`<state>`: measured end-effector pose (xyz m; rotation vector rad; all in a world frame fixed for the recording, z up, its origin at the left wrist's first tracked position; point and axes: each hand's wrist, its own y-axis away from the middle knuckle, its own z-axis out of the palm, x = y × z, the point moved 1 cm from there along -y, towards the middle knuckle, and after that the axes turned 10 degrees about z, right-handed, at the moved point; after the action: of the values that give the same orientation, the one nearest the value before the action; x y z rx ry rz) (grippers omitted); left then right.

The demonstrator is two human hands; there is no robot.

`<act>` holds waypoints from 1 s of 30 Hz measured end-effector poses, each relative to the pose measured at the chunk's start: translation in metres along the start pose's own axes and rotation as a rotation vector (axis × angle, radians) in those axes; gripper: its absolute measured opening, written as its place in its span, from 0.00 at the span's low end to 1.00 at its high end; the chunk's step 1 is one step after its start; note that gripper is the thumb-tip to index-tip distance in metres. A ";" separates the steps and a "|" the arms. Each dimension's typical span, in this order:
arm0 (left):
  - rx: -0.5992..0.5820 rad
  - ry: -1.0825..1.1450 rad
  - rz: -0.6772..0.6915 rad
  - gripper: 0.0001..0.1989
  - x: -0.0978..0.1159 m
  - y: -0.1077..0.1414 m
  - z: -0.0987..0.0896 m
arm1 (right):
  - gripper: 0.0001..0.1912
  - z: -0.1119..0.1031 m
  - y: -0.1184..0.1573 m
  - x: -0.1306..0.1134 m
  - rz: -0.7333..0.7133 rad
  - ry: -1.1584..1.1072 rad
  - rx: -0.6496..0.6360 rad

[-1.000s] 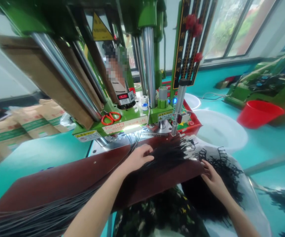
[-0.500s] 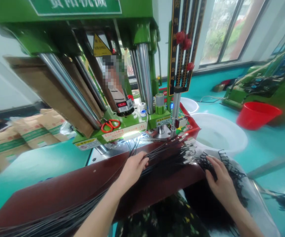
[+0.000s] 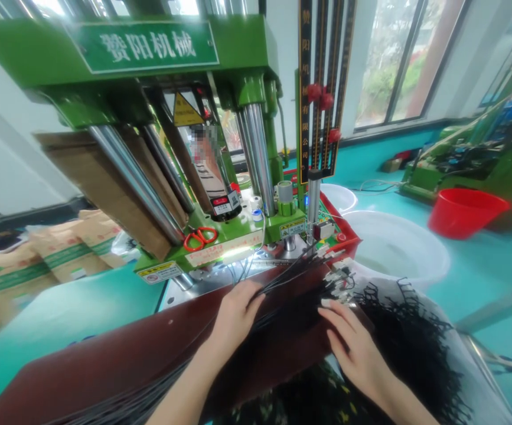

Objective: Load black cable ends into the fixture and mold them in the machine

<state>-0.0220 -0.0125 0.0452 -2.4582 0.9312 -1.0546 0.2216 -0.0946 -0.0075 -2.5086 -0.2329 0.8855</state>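
Thin black cables (image 3: pixel 289 307) lie lengthwise over a brown board, with white connectors (image 3: pixel 339 282) bunched at their right end. My left hand (image 3: pixel 238 313) is closed around a few of the upper cables, which run on to the right beyond the fingers. Beside the connectors is my right hand (image 3: pixel 355 342), its fingers apart and stretched over the cable ends, with nothing visible in its grasp. To its right, a heap of black cables with branched ends (image 3: pixel 410 336) rests on a whitish sheet.
Ahead stands a green press (image 3: pixel 238 44) with steel columns. Orange-handled scissors (image 3: pixel 200 238) lie on its bed. The brown board (image 3: pixel 105 348) spans the front. White tubs (image 3: pixel 397 248) and a red bucket (image 3: pixel 466 212) stand at right, paper sacks (image 3: pixel 67 254) at left.
My right hand has moved left from the branched cable heap to the white connectors. My left hand keeps its hold on the cables. The camera view has tilted up slightly.
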 end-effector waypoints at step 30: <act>-0.323 0.612 -0.256 0.10 0.027 -0.049 0.032 | 0.10 0.020 -0.097 -0.032 0.475 -1.431 -0.228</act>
<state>0.0365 0.0064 0.0622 -2.5990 1.0322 -1.9549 0.1830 -0.0118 0.0431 -1.6024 -0.1596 2.8132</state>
